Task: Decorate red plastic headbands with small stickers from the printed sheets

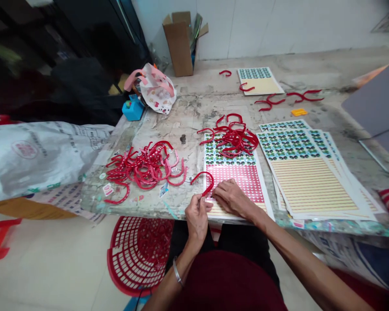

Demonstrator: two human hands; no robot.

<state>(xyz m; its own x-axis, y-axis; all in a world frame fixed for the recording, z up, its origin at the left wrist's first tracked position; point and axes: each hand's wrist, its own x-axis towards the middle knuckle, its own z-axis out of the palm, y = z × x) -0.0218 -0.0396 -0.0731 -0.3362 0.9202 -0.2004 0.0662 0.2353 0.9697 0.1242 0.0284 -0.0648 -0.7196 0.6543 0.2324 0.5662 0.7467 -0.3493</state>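
Note:
My left hand [197, 215] pinches one end of a curved red band [210, 179] at the table's front edge. Just right of it, my right hand [231, 196] rests on a printed sheet [235, 177], its fingers bent down at the red-and-white part; whether they hold anything is hidden. A pile of plain red bands [236, 138] covers part of the sheet's patterned top. To the left lies a second pile of red and pink bands [145, 166], some dotted.
Stacked printed sheets [311, 181] lie at right. Farther back are another sheet [262, 85], an orange piece [298, 112], a cardboard box [179, 47], a patterned bag [157, 90] and a blue dispenser [132, 109]. A red basket [116, 259] stands below the table.

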